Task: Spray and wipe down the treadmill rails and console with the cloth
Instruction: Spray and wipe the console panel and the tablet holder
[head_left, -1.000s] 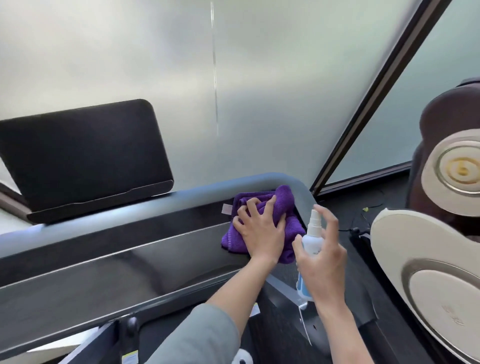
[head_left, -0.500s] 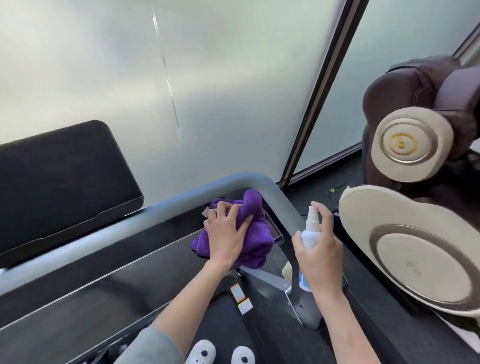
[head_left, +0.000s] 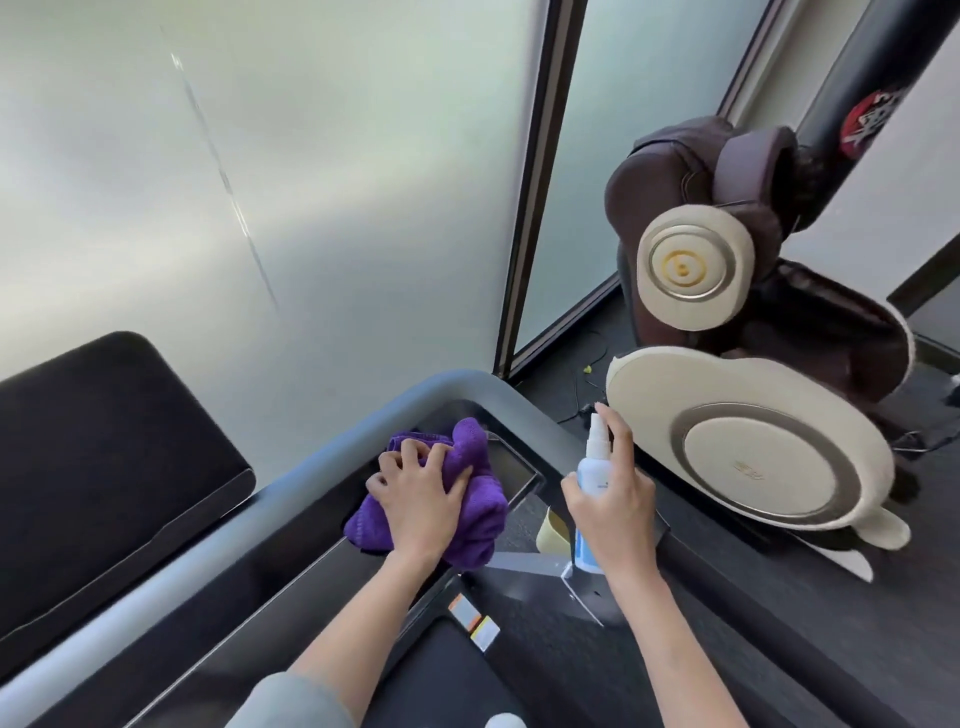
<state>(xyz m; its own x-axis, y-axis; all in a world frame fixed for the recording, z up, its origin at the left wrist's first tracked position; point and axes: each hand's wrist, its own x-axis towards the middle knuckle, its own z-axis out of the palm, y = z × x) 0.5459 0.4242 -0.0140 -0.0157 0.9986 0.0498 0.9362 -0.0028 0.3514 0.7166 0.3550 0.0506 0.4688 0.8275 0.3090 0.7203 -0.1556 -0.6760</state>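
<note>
A: We're at the glossy black treadmill console (head_left: 218, 608), right corner, bunched purple microfibre cloth (head_left: 480, 499) there under our left hand (head_left: 415, 499), fingers curled into it.

B: Right hand (head_left: 613, 512) wraps the small white spray bottle (head_left: 592, 470), forefinger on top. We'd press flat, overlapping strokes along the edge.

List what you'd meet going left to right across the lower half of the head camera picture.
Black screen → left hand pressing the purple cloth on the treadmill console → right hand holding the spray bottle → cream disc of the massage chair.
</note>
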